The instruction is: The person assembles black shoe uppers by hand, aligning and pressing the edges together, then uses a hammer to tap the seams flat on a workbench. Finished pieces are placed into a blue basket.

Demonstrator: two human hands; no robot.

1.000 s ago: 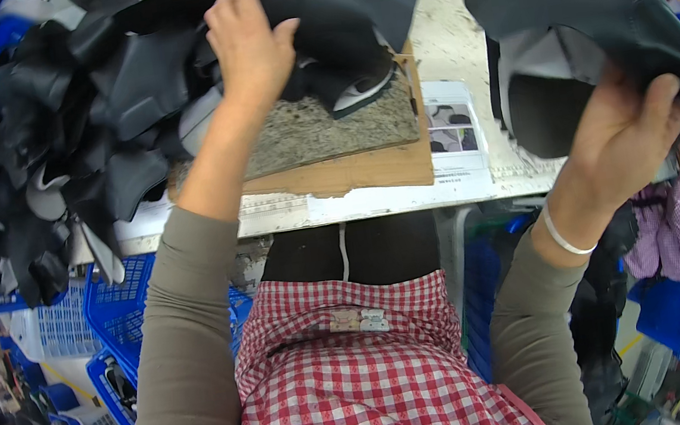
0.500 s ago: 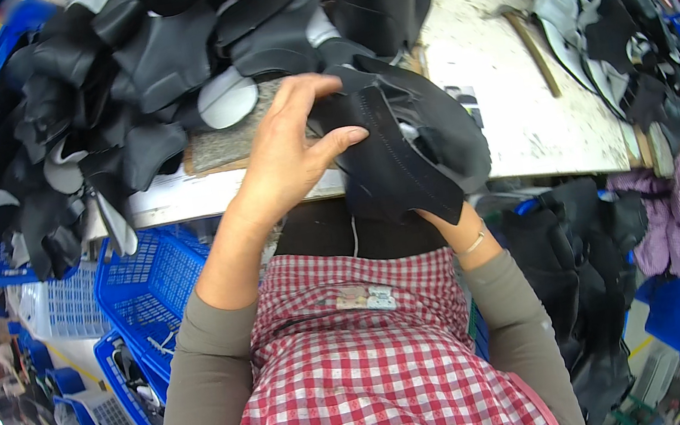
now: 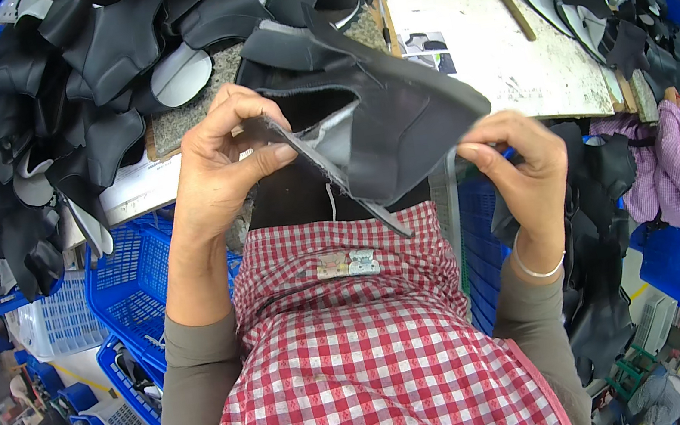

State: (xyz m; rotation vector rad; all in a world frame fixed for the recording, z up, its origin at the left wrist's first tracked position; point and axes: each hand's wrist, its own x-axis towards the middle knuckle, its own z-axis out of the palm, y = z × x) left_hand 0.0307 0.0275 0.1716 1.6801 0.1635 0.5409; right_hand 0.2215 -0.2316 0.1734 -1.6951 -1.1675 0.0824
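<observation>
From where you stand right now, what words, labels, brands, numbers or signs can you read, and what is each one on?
No text can be read in this view.
Printed sheet on the white table: pictures show; any print is too small to read.
Apron patch: small figures show; any lettering is too small to read.
Black piece in the left hand: no lettering visible.

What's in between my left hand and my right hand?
A black shaped piece with a pale grey lining spans the stretch between your left hand and right hand, as the head view shows.
</observation>
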